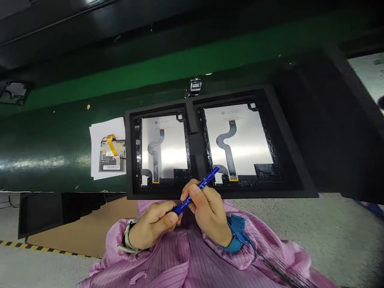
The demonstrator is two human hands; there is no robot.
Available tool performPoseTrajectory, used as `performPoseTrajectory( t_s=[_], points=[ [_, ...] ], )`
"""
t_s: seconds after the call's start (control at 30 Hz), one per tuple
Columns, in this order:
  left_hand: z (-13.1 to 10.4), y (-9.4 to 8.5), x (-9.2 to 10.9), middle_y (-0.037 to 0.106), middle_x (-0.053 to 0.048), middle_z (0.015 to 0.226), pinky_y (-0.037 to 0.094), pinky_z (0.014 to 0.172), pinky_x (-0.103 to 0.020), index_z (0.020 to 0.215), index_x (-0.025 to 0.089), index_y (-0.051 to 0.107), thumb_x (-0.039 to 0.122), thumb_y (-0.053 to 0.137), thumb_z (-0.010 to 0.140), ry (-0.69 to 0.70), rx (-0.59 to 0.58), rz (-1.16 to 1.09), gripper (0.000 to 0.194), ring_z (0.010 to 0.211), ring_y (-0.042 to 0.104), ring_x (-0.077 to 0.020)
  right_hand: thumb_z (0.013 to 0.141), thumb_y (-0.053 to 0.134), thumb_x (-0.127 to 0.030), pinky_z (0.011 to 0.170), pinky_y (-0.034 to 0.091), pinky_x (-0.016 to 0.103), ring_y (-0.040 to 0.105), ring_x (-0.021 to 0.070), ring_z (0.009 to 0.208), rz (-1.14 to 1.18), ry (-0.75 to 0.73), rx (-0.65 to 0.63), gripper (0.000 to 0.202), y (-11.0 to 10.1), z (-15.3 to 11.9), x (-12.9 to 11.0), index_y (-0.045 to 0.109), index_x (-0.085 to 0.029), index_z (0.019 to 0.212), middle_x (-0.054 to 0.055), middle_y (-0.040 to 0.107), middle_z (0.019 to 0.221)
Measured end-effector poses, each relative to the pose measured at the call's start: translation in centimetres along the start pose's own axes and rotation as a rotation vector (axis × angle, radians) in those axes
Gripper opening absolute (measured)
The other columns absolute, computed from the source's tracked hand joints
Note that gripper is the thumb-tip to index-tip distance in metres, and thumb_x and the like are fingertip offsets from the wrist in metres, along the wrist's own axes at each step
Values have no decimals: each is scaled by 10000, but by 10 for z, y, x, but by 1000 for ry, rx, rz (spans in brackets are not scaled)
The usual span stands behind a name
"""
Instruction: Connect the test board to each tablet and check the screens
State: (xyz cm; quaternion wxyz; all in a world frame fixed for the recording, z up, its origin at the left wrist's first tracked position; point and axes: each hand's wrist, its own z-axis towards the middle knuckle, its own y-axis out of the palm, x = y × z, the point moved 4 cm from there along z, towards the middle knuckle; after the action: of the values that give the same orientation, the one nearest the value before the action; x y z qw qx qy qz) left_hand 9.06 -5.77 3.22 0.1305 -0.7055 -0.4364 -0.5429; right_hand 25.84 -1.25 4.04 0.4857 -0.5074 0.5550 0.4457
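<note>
A slim blue marker pen [196, 192] slants up to the right in front of my body, held at the bench's front edge. My left hand [154, 224] pinches its lower end. Higher up the barrel, my right hand [209, 210] has its thumb and fingers closed on it. The pen's upper tip overlaps the lower left corner of the right-hand silver device panel [246, 140], which has a dark ribbon cable [229, 156]. A similar silver panel [175, 148] lies left of it. Both rest in a black foam tray [300, 188].
Left of the tray, a battery with an orange flex cable [111, 158] lies on white paper sheets [95, 140]. Behind the tray, a small shiny metal object [195, 87] sits on the green bench mat [60, 148]. Another dark part [14, 93] is at the far left.
</note>
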Motion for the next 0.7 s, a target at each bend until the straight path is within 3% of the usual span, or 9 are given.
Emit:
performPoseTrajectory(
  t_s=[0.07, 0.13, 0.2, 0.23, 0.3, 0.33, 0.43, 0.53, 0.7],
  points=[
    [-12, 0, -7, 390, 47, 579, 220, 431, -244, 769, 183, 525, 641, 528, 978, -76, -92, -179, 503, 446, 275, -67, 953, 576, -548, 358, 330, 302, 425, 146, 380, 13, -70, 254, 421, -27, 12, -10, 558, -270, 639, -13, 468, 494],
    [-21, -12, -15, 421, 46, 574, 225, 431, -233, 824, 173, 571, 590, 529, 1001, -38, 94, -195, 455, 440, 291, -63, 981, 506, -570, 371, 341, 304, 385, 143, 359, 79, -137, 438, 410, -44, 19, -14, 528, -285, 688, -38, 387, 464],
    [-27, -30, -19, 530, 19, 627, 346, 495, -220, 970, 169, 633, 519, 509, 1034, 122, 455, -27, 378, 507, 427, -83, 945, 606, -506, 420, 433, 302, 530, 151, 417, 98, -96, 297, 288, -35, 23, -7, 598, -271, 778, -23, 547, 543],
    [-29, -37, -19, 598, -2, 685, 425, 561, -226, 1065, 171, 650, 480, 500, 1046, 215, 600, 119, 344, 575, 514, -100, 912, 665, -447, 468, 486, 301, 616, 161, 493, 69, -71, 165, 210, -23, 22, -1, 631, -259, 825, -7, 636, 628],
    [-25, -46, -18, 684, -30, 802, 523, 690, -253, 1245, 176, 638, 398, 480, 1063, 354, 786, 457, 328, 688, 621, -125, 873, 694, -333, 562, 536, 292, 699, 172, 637, -42, -51, -74, 103, 4, 15, 10, 652, -239, 874, 11, 711, 750],
    [-21, -49, -18, 704, -37, 836, 544, 716, -260, 1304, 175, 620, 362, 458, 1069, 388, 841, 614, 341, 702, 644, -130, 879, 666, -300, 573, 525, 277, 690, 160, 642, -100, -53, -133, 74, 14, 11, 16, 636, -235, 861, 4, 703, 739],
    [-10, -55, -18, 754, -64, 930, 584, 751, -272, 1332, 169, 605, 296, 410, 1075, 401, 939, 910, 347, 713, 694, -142, 913, 573, -281, 497, 418, 240, 545, 109, 496, -210, -65, -187, 163, 30, 6, 26, 527, -238, 763, -51, 566, 583],
    [-7, -55, -18, 778, -94, 1041, 601, 824, -286, 1266, 171, 631, 281, 409, 1071, 380, 971, 998, 315, 825, 747, -168, 912, 556, -264, 480, 353, 229, 422, 82, 450, -262, -76, -223, 225, 31, 8, 29, 448, -241, 716, -84, 447, 536],
    [-7, -51, -17, 783, -96, 1072, 595, 844, -266, 1253, 170, 614, 244, 415, 1065, 390, 969, 1062, 283, 902, 767, -174, 932, 535, -249, 514, 360, 224, 421, 78, 485, -301, -111, -261, 212, 33, 11, 30, 451, -239, 738, -84, 453, 578]
  ],
)
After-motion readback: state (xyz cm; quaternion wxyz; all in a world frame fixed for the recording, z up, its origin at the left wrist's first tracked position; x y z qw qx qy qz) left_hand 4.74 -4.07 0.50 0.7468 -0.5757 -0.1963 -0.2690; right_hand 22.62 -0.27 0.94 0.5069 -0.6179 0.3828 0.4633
